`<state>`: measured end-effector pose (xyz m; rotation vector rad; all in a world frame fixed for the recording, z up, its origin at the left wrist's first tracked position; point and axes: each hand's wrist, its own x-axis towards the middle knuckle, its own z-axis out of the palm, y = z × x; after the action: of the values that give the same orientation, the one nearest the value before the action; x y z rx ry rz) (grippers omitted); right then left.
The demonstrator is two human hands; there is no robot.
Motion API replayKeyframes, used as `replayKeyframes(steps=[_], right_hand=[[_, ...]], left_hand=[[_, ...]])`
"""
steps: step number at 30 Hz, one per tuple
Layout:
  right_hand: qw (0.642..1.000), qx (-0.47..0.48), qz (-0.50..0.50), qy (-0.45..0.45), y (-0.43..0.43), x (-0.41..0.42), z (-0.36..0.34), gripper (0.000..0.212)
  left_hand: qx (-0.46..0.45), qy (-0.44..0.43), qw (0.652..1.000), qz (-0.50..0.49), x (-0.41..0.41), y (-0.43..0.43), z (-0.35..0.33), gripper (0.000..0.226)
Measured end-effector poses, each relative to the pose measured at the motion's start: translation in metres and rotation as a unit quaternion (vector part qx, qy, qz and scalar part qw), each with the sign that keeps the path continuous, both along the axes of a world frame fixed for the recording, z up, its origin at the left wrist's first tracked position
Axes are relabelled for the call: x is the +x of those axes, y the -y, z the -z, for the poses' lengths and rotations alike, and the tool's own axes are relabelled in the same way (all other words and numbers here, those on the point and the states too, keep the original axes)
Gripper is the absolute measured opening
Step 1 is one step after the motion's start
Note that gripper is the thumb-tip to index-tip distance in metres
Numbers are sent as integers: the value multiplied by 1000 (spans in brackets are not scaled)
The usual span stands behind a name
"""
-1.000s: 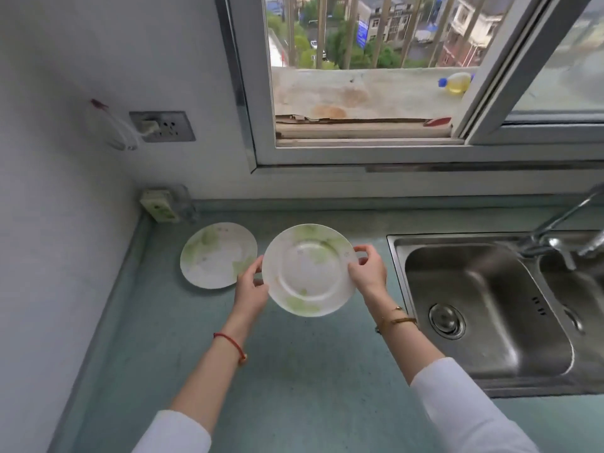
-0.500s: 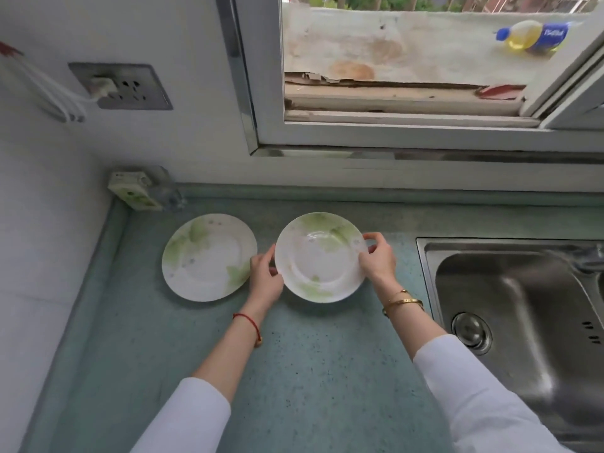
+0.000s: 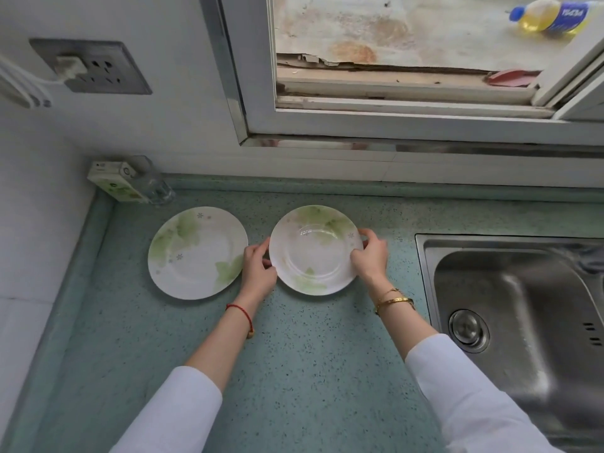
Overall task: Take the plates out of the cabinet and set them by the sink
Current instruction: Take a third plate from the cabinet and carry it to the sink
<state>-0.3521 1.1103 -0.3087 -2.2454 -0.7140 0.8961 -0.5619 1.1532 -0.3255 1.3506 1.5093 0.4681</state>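
Observation:
Two white plates with green leaf prints lie on the speckled green counter (image 3: 294, 371), left of the steel sink (image 3: 510, 322). The left plate (image 3: 196, 253) rests alone near the corner. The right plate (image 3: 312, 250) sits flat beside it, a small gap between them. My left hand (image 3: 258, 268) grips the right plate's left rim, and my right hand (image 3: 371, 255) grips its right rim. No cabinet is in view.
A small green-and-white carton (image 3: 112, 179) and a clear glass (image 3: 152, 184) stand in the back left corner. A wall socket (image 3: 94, 68) with a plugged white cable sits above. The open window (image 3: 408, 60) has a yellow bottle (image 3: 549, 18) on the outer ledge.
The right plate came down from mid-air onto the counter beside the left plate, both hands still on its rims. My view has moved closer and tilted down.

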Motion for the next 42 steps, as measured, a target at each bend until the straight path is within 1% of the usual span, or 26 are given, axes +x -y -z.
replayKeyframes(steps=[3,6,8,10,12,14,17,19,23,26,29,32,35,39,42], right_hand=[[1000,-13,-4,-4,2,-1,-2,58],[1000,-25,-2,17,7,-5,-9,54],[999,-8,12,41,15,-10,-19,49],[999,26,17,41,24,-18,-31,41],[998,65,23,-5,34,-28,-48,32],[993,84,30,-71,44,-40,-68,28],[981,109,11,-160,64,-60,-94,23],[972,130,-19,-197,78,-73,-110,20],[953,155,-74,-249,109,-97,-136,25],[939,166,-132,-269,134,-112,-155,23],[922,169,-206,-281,163,-123,-171,26],[898,169,-283,-291,196,-131,-186,26],[873,156,-350,-302,232,-138,-194,24],[833,131,-443,-306,286,-152,-198,27],[790,107,-510,-322,331,-168,-198,27]], left_hand=[[3,-1,1000,8,-2,0,-2,65],[5,-5,1000,-5,-7,4,-7,64],[6,4,1000,-22,-14,12,-16,63],[12,29,999,-38,-21,24,-29,59],[34,50,997,-51,-31,38,-47,54],[56,75,993,-67,-41,54,-67,49],[93,107,986,-89,-59,84,-99,43],[119,123,980,-103,-71,107,-119,41],[162,128,966,-154,-94,157,-154,38],[197,134,948,-212,-105,200,-174,38],[223,131,927,-270,-113,251,-186,39],[243,124,902,-335,-113,310,-192,37],[261,115,870,-403,-107,376,-194,36],[274,101,816,-499,-96,467,-198,36],[277,78,775,-563,-87,537,-203,35]])
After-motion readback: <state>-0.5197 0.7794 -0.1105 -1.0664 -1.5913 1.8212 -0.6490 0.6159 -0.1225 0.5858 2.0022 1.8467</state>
